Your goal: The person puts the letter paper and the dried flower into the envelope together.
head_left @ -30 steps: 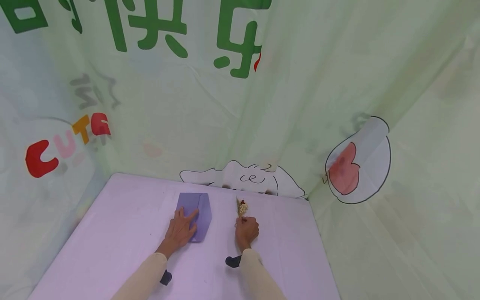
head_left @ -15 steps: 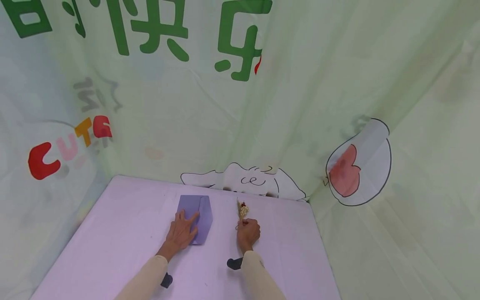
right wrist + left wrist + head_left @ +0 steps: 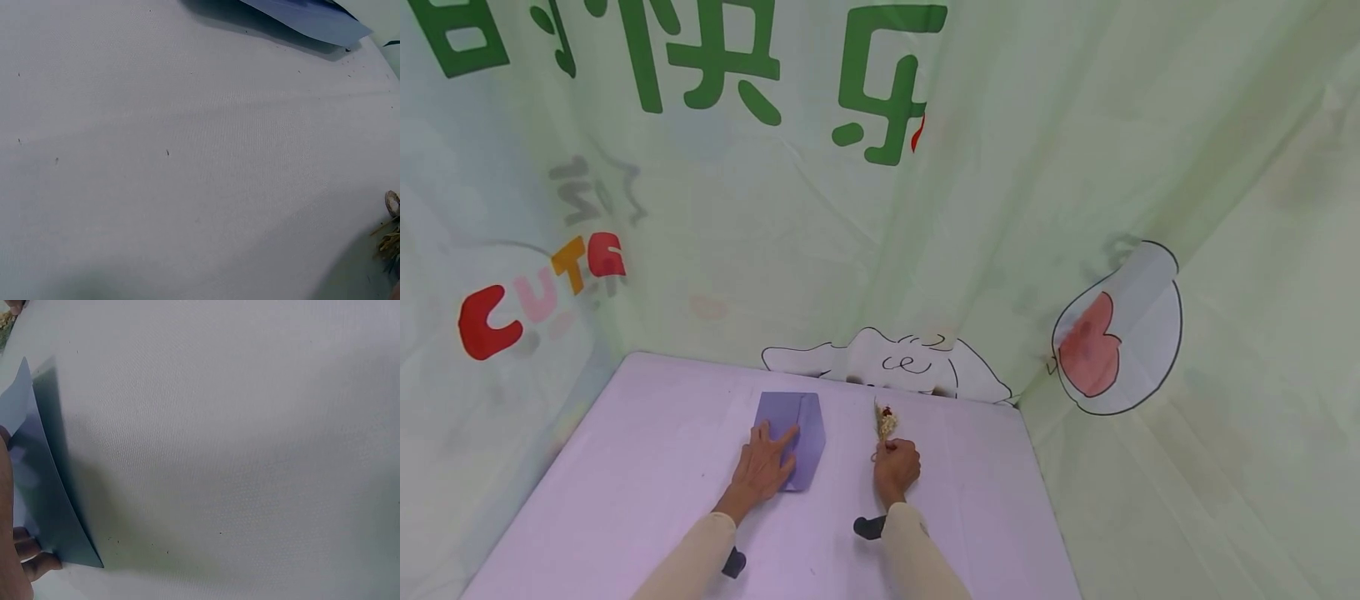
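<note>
A purple folded paper piece, like an envelope [image 3: 808, 429], lies on the table left of centre. My left hand [image 3: 763, 467] rests on it with spread fingers. In the left wrist view the paper's edge [image 3: 53, 506] stands a little off the table, fingers [image 3: 42, 565] on its near end. To the right, my right hand [image 3: 897, 471] pinches the stems of a small dried flower bouquet [image 3: 887, 421], its pale and red heads pointing away from me. Only the bouquet's stem ends [image 3: 390, 244] and a small loop [image 3: 392, 204] show in the right wrist view.
The table [image 3: 662, 467] has a pale lilac cover with small dark specks. Hanging cloth [image 3: 760, 217] with printed letters and drawings closes off the back and both sides. A dark wrist strap part [image 3: 870, 527] sticks out by the right sleeve.
The head view has tilted slightly, so everything sits a little lower in it. Both hands, the purple paper and the bouquet otherwise keep their places on the table.
</note>
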The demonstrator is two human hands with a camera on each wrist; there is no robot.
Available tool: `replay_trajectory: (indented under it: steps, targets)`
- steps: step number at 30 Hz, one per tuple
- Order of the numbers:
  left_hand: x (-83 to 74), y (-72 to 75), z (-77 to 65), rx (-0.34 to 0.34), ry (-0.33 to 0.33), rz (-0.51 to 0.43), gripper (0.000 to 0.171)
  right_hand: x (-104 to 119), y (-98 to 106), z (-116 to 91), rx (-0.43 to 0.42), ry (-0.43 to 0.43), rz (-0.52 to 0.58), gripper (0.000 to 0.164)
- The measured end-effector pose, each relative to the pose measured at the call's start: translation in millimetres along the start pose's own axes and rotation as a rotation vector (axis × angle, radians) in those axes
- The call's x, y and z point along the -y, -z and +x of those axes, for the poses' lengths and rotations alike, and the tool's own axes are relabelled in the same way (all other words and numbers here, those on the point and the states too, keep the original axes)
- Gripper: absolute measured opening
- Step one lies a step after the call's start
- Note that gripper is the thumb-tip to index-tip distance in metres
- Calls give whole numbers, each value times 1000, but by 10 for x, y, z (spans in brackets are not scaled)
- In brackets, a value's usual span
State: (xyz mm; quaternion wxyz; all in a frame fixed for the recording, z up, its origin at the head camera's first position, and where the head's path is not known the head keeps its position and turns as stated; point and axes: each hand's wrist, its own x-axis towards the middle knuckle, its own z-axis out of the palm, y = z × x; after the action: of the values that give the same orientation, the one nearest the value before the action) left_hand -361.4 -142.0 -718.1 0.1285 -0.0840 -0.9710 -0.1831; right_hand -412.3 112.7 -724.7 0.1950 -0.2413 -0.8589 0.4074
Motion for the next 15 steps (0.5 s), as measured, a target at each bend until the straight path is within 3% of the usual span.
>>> replay_trajectory:
  steps: [5,15]
  targets:
    - [-8,20,-2,-8,-9,20,50,25,12,-10,6,-10,12,10]
    - [-12,47,-1,-22,-22,23,50,235,-4,-102,-48,65,73,4]
